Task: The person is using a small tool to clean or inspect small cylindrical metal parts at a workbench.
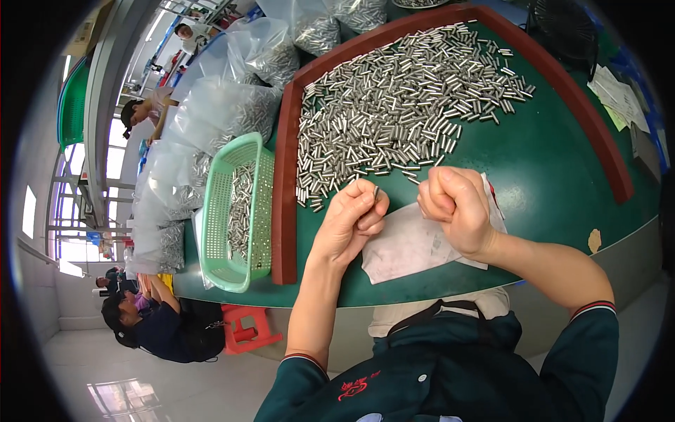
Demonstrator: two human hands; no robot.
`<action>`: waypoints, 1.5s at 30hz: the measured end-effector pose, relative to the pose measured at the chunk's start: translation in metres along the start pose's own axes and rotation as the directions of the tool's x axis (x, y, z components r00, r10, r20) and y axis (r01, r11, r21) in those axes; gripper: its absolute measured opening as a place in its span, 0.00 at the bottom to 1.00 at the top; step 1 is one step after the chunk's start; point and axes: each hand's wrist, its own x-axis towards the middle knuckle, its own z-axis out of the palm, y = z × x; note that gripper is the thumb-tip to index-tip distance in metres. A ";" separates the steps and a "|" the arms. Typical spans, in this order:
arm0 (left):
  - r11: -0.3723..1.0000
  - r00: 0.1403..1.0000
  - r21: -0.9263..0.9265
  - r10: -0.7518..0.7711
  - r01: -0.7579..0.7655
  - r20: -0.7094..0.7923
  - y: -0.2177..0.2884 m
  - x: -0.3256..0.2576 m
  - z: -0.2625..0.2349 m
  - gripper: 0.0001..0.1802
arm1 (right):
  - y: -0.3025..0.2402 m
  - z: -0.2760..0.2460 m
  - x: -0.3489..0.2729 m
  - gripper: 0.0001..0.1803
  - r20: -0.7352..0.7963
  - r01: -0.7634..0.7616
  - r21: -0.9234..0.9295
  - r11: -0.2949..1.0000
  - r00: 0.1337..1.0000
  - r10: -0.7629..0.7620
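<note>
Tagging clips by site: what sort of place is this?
Probably a factory sorting bench: loose metal pins on a red-edged green table, bagged pins, a green basket, and other workers seated nearby.

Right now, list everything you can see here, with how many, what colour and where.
metal pins: a large heap, silver, spread inside the tray
tray rim: one, dark red, around the green work surface
mesh basket: one, light green, left of the tray, pins inside
plastic bags: several, clear, holding pins, piled left and at the far side
paper sheet: one, white, under the hands
loose papers: a few, white and yellow, far right
stool: one, red, on the floor
other people: several, seated at left
left hand: pinching one pin
right hand: closed in a fist
</note>
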 end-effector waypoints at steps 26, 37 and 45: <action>0.960 0.976 0.236 0.183 -0.151 -0.117 0.028 -0.022 0.000 0.09 | 0.000 0.006 0.000 0.20 0.054 0.010 -0.039 0.999 0.999 -0.008; -0.322 0.365 0.899 0.908 0.298 0.204 0.149 -0.086 -0.074 0.23 | 0.006 0.012 0.000 0.20 0.081 -0.018 0.017 1.000 0.997 0.017; -0.419 0.360 0.905 0.835 -0.076 0.417 0.053 -0.039 -0.006 0.19 | 0.004 0.006 0.000 0.21 0.089 -0.002 -0.044 0.999 0.996 0.006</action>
